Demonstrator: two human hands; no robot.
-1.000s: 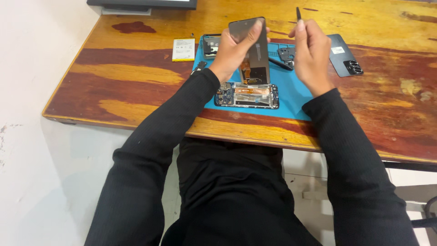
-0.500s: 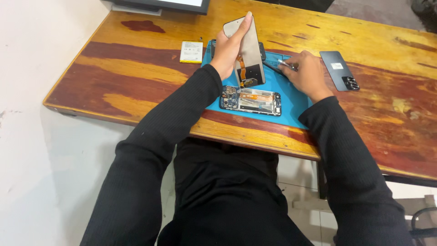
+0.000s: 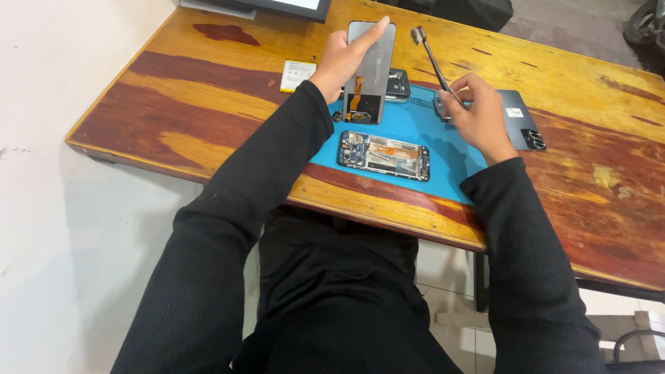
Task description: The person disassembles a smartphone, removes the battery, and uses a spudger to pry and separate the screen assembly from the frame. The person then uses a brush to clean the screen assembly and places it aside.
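Hands worked over a blue mat [image 3: 443, 149] spread on a worn wooden table [image 3: 208, 97]. The left hand [image 3: 343, 59] grasped a detached phone screen panel [image 3: 370, 69], holding it upright with its lower edge resting on the far part of the mat; the index finger lay along the panel's top edge, and the thumb and remaining fingers clasped its left side. The panel's back faced the camera, grey above, with an orange flex strip and a dark patch near its foot. The right hand [image 3: 478, 114] was closed around a thin metal tool [image 3: 431, 59], whose shaft slanted up and away to the left, its small head ending just to the right of the panel's top and apart from it. Near the person, below both hands on the mat, lay an opened phone body [image 3: 384, 156] with its circuit board and inner parts showing, touched by neither hand. A dark back cover [image 3: 523, 128] with camera rings lay on the table just right of the right hand, partly hidden by it. A flat pale battery [image 3: 298, 75] lay on the bare wood to the left of the left hand. Another small dark part sat behind the panel, too hidden to identify.
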